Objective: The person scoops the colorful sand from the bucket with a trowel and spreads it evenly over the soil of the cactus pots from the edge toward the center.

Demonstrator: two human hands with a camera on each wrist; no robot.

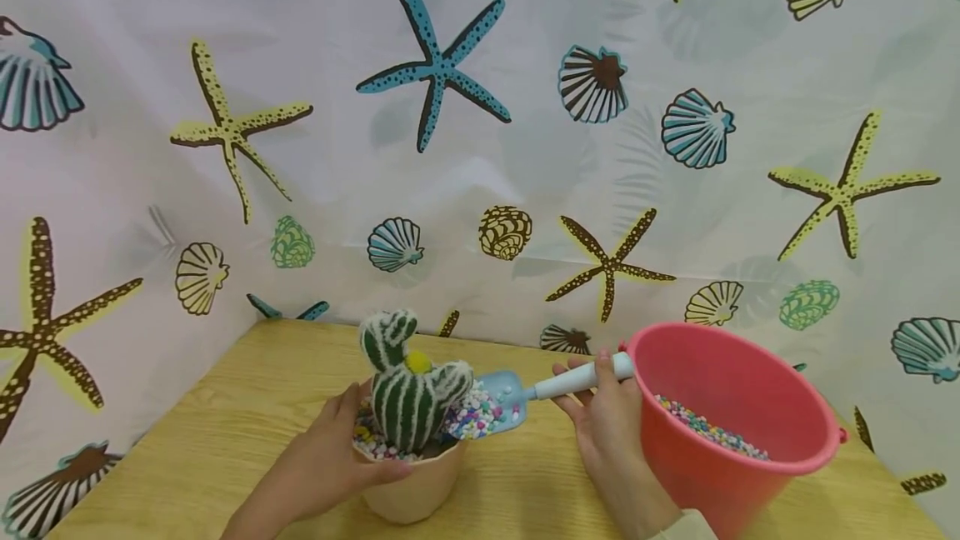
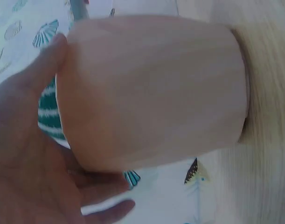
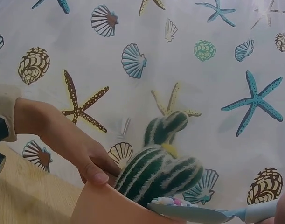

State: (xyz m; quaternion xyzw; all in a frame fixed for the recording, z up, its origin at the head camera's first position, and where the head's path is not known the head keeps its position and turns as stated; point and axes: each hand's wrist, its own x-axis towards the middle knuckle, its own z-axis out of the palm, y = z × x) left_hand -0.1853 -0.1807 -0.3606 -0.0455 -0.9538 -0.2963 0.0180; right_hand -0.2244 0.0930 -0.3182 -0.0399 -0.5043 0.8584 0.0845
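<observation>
A green knitted-looking cactus [image 1: 405,407] with white fuzz and a yellow tuft stands in a peach flower pot [image 1: 412,486] on the table. My left hand [image 1: 322,457] grips the pot by its rim, thumb on the near side; the left wrist view shows its fingers around the pot [image 2: 156,88]. My right hand [image 1: 611,423] holds a small shovel [image 1: 581,377] by its white handle. Colourful pebbles [image 1: 480,411] lie on the light blue blade, whose tip is over the pot's right rim beside the cactus. Similar pebbles [image 1: 371,436] are inside the pot.
Right of my right hand, a pink bucket [image 1: 690,448] holds more coloured pebbles [image 1: 708,427]. The wooden table [image 1: 247,407] extends to the left. Behind it hangs a white curtain [image 1: 322,165] printed with starfish and shells.
</observation>
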